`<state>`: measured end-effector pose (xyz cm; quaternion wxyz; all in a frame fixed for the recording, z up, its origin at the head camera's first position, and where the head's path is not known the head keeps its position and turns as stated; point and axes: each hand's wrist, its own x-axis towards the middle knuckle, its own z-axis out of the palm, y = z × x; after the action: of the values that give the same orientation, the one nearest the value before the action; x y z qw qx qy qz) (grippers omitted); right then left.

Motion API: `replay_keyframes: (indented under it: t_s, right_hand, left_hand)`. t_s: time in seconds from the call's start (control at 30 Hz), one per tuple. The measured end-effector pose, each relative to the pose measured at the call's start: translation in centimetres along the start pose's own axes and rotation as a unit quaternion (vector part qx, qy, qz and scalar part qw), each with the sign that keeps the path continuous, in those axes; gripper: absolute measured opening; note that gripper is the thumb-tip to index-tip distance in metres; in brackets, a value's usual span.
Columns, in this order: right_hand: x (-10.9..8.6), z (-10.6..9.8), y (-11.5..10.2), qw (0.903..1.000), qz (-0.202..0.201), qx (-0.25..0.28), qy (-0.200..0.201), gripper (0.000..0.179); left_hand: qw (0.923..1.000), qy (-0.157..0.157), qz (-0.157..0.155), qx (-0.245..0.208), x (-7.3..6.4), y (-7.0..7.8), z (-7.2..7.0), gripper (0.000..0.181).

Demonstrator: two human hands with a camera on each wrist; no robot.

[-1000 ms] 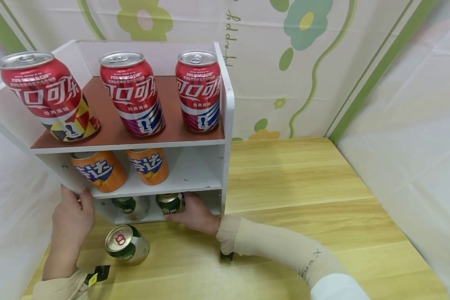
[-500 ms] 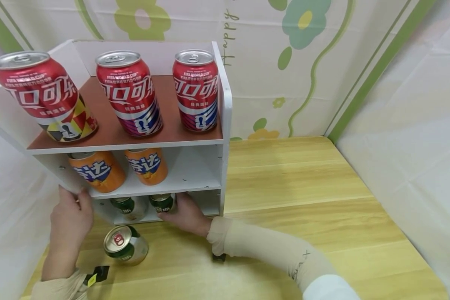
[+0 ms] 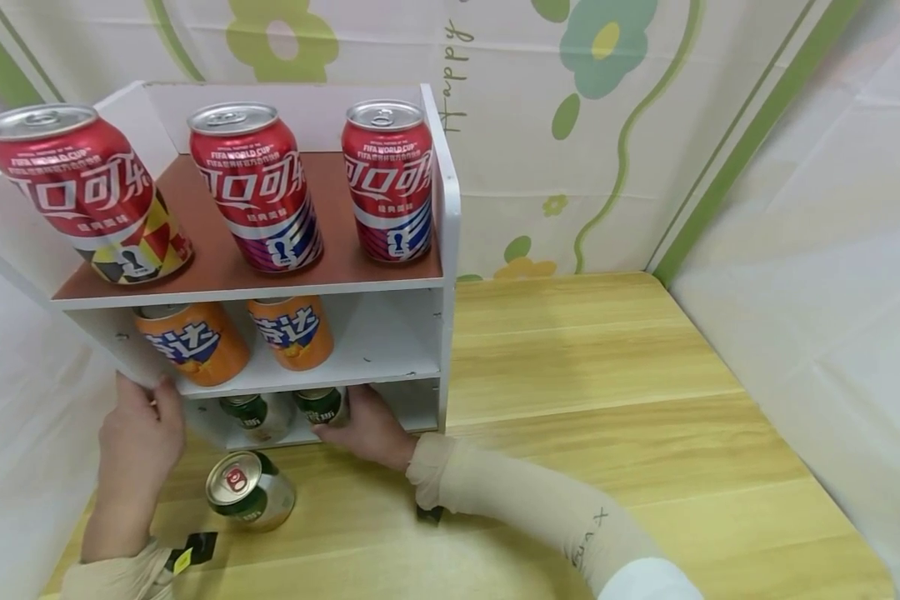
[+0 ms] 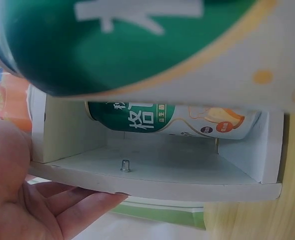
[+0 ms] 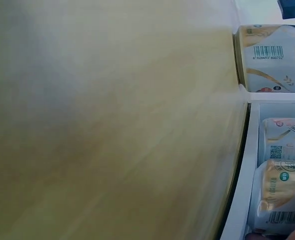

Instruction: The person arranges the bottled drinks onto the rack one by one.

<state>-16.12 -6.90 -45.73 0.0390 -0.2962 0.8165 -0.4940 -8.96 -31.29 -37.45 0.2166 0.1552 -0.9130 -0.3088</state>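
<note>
In the head view my right hand grips a green and white drink can on the bottom shelf of a white rack. That can stands close beside another like it in the right wrist view; only fingertips show there. To its left on the shelf is the second green and white can. My left hand holds the rack's left side panel, its fingers round the panel's outer side. A third green and white can stands on the table before the rack.
Three red cola cans stand on the top shelf, two orange soda cans on the middle one. The wooden table stretches right of the rack. A printed curtain hangs behind.
My right hand has moved left along the bottom shelf with its can, closer to the other can there. My left hand keeps its place on the side panel.
</note>
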Motion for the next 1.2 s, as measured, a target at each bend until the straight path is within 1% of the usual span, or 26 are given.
replay_keyframes:
  t_s: [0.17, 0.47, 0.6, 0.7, 0.9, 1.03, 1.13, 1.2]
  right_hand:
    - [0.18, 0.24, -0.07, 1.0, 0.005, 0.003, 0.005, 0.096]
    - [0.46, 0.43, 0.47, 0.9999, 0.007, -0.002, 0.009, 0.093]
    - [0.49, 0.43, 0.43, 0.9999, 0.008, -0.001, 0.01, 0.092]
    - [0.5, 0.4, 0.36, 0.9999, 0.013, 0.002, 0.006, 0.091]
    - [0.67, 0.34, 0.49, 0.9993, 0.036, -0.002, -0.007, 0.088]
    - [0.5, 0.12, 0.63, 0.9986, 0.05, 0.007, -0.013, 0.094]
    - [0.19, -0.09, 0.68, 0.9986, 0.051, 0.009, -0.015, 0.099]
    - [-0.11, -0.37, 0.58, 0.9984, 0.053, 0.01, -0.019, 0.1]
  left_hand:
    - [1.0, -0.005, -0.003, 0.003, 0.05, -0.04, -0.17, 0.046]
    - [1.0, -0.008, 0.001, 0.0, 0.13, -0.07, -0.09, 0.046]
    - [1.0, 0.001, 0.005, -0.001, 0.1, 0.05, -0.05, 0.046]
    - [1.0, 0.008, 0.004, 0.0, -0.02, 0.14, -0.05, 0.044]
    - [1.0, 0.001, 0.001, -0.001, -0.01, 0.04, -0.1, 0.046]
    - [1.0, 0.001, 0.002, 0.0, 0.01, 0.02, -0.1, 0.045]
    - [1.0, 0.003, 0.002, 0.002, 0.03, -0.01, -0.07, 0.044]
    - [1.0, -0.001, 0.0, 0.003, 0.06, -0.07, -0.07, 0.044]
